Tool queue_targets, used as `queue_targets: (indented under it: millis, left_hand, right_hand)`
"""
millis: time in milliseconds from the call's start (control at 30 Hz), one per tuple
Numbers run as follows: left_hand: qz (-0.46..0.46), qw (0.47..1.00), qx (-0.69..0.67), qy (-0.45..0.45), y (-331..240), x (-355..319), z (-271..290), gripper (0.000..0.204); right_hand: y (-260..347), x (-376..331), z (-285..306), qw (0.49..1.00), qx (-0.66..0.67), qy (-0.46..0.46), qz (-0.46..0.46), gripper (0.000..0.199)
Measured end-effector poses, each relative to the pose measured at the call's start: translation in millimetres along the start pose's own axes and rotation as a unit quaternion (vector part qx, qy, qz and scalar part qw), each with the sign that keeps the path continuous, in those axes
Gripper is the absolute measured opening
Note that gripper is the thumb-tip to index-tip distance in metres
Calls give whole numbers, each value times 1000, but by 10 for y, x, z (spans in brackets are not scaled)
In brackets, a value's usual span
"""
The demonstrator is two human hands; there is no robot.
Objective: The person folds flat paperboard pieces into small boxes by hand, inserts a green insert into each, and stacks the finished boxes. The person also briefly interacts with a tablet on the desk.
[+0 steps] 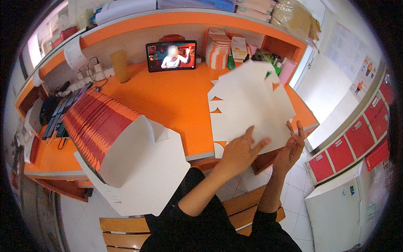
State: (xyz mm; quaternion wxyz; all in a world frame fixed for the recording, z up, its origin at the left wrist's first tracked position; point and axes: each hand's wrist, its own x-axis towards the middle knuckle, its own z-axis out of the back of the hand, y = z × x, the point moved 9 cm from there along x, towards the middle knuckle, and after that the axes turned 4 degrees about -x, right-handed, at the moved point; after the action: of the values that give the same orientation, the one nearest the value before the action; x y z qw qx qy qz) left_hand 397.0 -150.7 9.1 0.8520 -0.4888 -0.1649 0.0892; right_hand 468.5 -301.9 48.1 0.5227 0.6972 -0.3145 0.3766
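Observation:
A flat white cardboard box blank (247, 101), with notches and cut slots along its edges, lies across the right part of the orange desk. Its far end is blurred. My left hand (237, 155) rests over the blank's near edge, index finger and thumb stretched apart. At the near right corner, my right hand (289, 147) is raised with its fingers spread, nothing visible in them. To the left, a fanned row of red-and-orange printed cartons (100, 126) leans over the desk edge. A curved white blank (147, 168) forms its near end.
A tablet (172, 56) showing a person stands at the back of the orange desk (168, 101). Near it are a yellowish cup (120, 66) and stacked orange-and-white cartons (218, 50). Cables and power strips lie left. Red lockers (361, 134) and a white cabinet (336, 210) stand right.

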Motion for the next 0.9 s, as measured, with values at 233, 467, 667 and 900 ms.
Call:
queue_targets:
  millis: [233, 467, 667, 900]
  left_hand:
    - [-81, 909, -390, -126, -285, 238, 519, 47]
    - [-9, 827, -560, -58, -5, 261, 556, 19]
    - [36, 759, -643, -100, 156, 469, 378, 15]
    - [-66, 765, -635, -87, -188, 293, 472, 24]
  right_hand:
    - [605, -214, -545, 946, -52, 252, 198, 23]
    - [201, 42, -479, 978, 89, 142, -123, 68]
    - [-137, 248, -93, 970, -187, 90, -126, 62]
    - [9, -19, -383, 977, -6, 213, -28, 53]
